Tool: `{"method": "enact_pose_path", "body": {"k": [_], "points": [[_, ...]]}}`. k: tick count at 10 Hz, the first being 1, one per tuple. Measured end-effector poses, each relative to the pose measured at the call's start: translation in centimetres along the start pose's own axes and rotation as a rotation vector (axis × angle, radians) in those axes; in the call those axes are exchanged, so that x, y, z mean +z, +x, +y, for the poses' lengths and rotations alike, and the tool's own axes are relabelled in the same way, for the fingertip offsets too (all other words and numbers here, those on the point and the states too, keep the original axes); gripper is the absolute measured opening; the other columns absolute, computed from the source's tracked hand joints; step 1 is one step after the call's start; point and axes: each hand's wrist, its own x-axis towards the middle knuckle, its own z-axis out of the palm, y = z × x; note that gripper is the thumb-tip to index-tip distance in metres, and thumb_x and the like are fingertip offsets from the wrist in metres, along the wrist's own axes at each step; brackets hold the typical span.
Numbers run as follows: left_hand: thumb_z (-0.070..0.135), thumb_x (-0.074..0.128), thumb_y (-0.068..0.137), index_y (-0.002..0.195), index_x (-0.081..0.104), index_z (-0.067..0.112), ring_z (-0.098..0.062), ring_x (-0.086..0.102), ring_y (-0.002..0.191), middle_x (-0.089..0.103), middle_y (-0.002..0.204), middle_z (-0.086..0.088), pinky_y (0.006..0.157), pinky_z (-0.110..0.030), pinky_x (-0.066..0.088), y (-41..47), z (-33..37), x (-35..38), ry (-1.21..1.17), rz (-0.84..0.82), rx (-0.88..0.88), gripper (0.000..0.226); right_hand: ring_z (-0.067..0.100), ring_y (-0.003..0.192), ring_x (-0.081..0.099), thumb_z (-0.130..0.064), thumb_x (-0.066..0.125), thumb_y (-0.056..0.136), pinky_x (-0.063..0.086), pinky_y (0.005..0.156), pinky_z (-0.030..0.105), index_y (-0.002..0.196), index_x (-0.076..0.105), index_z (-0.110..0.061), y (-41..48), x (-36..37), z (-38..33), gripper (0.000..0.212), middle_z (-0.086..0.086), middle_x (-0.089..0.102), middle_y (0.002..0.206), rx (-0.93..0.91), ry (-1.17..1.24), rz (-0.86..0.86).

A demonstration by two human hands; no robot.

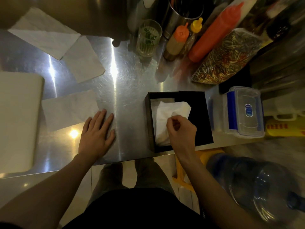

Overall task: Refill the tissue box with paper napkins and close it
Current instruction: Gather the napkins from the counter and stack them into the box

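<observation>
water jug (257,184) blurred, paper stack (16,121) cut off left

Counted on the steel counter (125,76):
- Black tissue box (150,123): one, with white napkins (165,116) seen inside; their number could not be told.
- Loose napkins (69,111) laid flat: three, possibly four.
- Squeeze bottles (212,33): three — one red, one orange-capped, one yellow-capped.
- Drinking glass (149,38): one.
- Clear bag of small sticks (229,58): one.
- Lidded plastic container (244,111): one.
- Hands: two were counted, left (97,133) and right (181,129).
</observation>
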Motion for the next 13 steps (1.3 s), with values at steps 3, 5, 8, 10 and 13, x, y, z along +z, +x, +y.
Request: {"method": "enact_pose_path", "body": {"k": [3,5,8,10,13], "points": [[0.053,0.024,0.098,0.153,0.027,0.022,-0.024,0.017,0.151,0.022,0.162,-0.007,0.121,-0.048,0.016,0.0,0.1,0.1,-0.009,0.013,-0.002,0.064,0.006,0.068,0.06,-0.029,0.053,0.097,0.054,0.067,0.02,0.09,0.065,-0.015,1.2,1.8,1.2,0.019,-0.003,0.064,0.081,0.031,-0.141,-0.173],[0.053,0.025,0.097,0.153,0.027,0.022,-0.024,0.018,0.151,0.023,0.162,-0.007,0.121,-0.049,0.017,0.0,-0.1,0.2,-0.007,0.015,-0.002,0.064,0.01,0.076,0.057,-0.048,0.048,0.096,0.055,0.064,0.03,0.102,0.06,-0.014,1.8,1.5,0.5,0.036,0.001,0.059,0.093,0.015,-0.285,-0.082],[0.055,0.024,0.097,0.154,0.025,0.023,-0.023,0.016,0.151,0.021,0.163,-0.006,0.121,-0.048,0.016,0.0,-0.1,0.3,-0.011,0.007,-0.007,0.065,0.033,0.143,0.024,-0.033,0.036,0.101,0.028,0.115,0.045,0.147,0.028,-0.012,2.9,4.2,1.6,0.052,0.02,0.025,0.155,-0.284,-0.517,-0.314],[0.055,0.022,0.097,0.154,0.025,0.023,-0.024,0.017,0.151,0.021,0.163,-0.007,0.121,-0.049,0.016,0.1,0.0,0.2,-0.015,0.013,-0.009,0.065,0.038,0.147,-0.013,-0.05,0.026,0.1,-0.002,0.118,0.049,0.152,-0.014,-0.021,3.0,5.5,3.1,0.072,0.02,-0.016,0.159,-0.218,-0.678,-0.499],[0.052,0.023,0.098,0.154,0.023,0.021,-0.025,0.015,0.151,0.019,0.163,-0.009,0.121,-0.05,0.015,0.2,0.2,0.0,0.057,-0.019,0.005,0.064,0.043,0.146,-0.003,-0.043,0.035,0.1,0.004,0.117,0.054,0.154,-0.001,-0.021,2.8,5.4,2.4,0.068,0.023,-0.006,0.16,-0.19,-0.614,-0.386]]}}
